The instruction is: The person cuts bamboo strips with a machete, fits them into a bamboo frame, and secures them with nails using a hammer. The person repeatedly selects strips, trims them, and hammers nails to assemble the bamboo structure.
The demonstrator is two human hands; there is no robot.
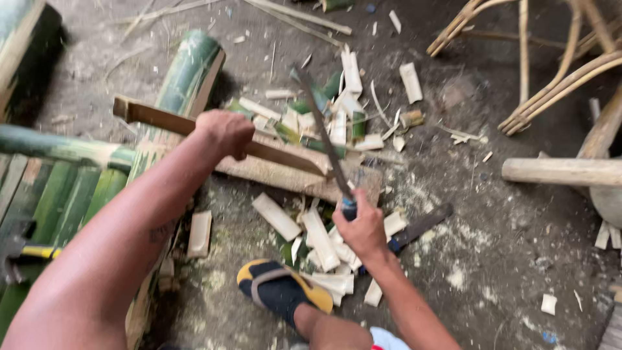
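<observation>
My left hand (225,133) grips a flat split bamboo slat (285,155) that runs from upper left to the middle, resting on a wooden chopping block (295,176). My right hand (361,227) holds the handle of a long dark machete (322,129), its blade raised and pointing away over the slat's right end. Several cut bamboo pieces (324,243) lie scattered around the block and under my right hand. My foot in a yellow and black sandal (280,287) rests on the ground near the pieces.
Green bamboo poles (188,71) and split strips (58,201) lie at left, with a yellow-handled tool (26,253) on them. A second dark blade (421,227) lies on the dirt. A rattan frame (557,71) and a wooden post (564,172) stand at right.
</observation>
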